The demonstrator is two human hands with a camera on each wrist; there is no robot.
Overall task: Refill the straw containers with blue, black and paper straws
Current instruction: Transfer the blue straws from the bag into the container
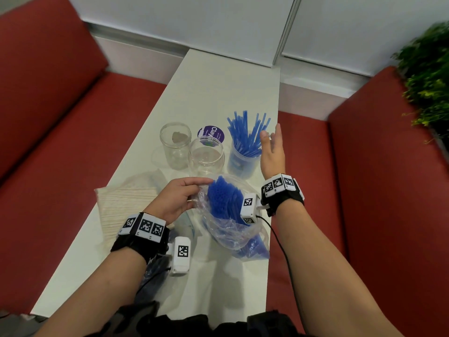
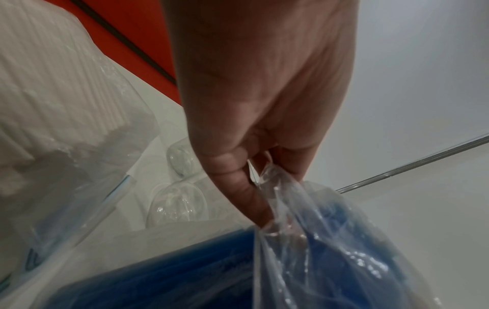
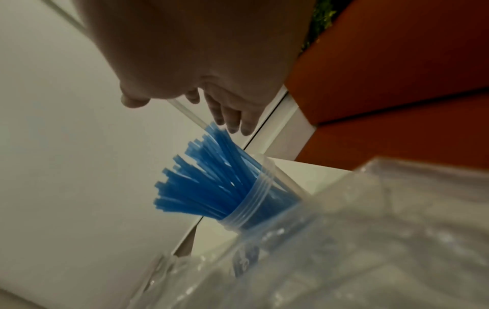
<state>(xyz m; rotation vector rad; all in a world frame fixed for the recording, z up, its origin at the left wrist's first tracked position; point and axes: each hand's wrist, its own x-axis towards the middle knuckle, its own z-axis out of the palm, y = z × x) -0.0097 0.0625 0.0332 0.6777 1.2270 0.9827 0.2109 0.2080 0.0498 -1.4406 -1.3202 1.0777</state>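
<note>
From the head view, my left hand point(image 1: 178, 198) pinches the rim of the plastic bag point(image 1: 230, 224) that lies on the counter point(image 1: 218, 83), its mouth turned away from me toward the jars. The blue straws in the bag point(image 1: 222, 198) point their ends at that mouth, their long axis running from me toward the blue-straw jar point(image 1: 243, 159). My right hand point(image 1: 273, 152) hovers beside that jar with fingers straight and spread, holding nothing, nearer to the bag's mouth than to the two empty jars point(image 1: 192, 149). The paper straws point(image 1: 126, 207) lie to my left.

From the left wrist, my fingers point(image 2: 238, 186) are curled tight on the crumpled film of the bag, blue straws just below them.

From the right wrist, my fingers point(image 3: 232, 119) hang loose above the tips of the standing straws point(image 3: 211, 177), apart from them. I judge the right hand must draw back toward me to reach into the bag, along the straws' length.
</note>
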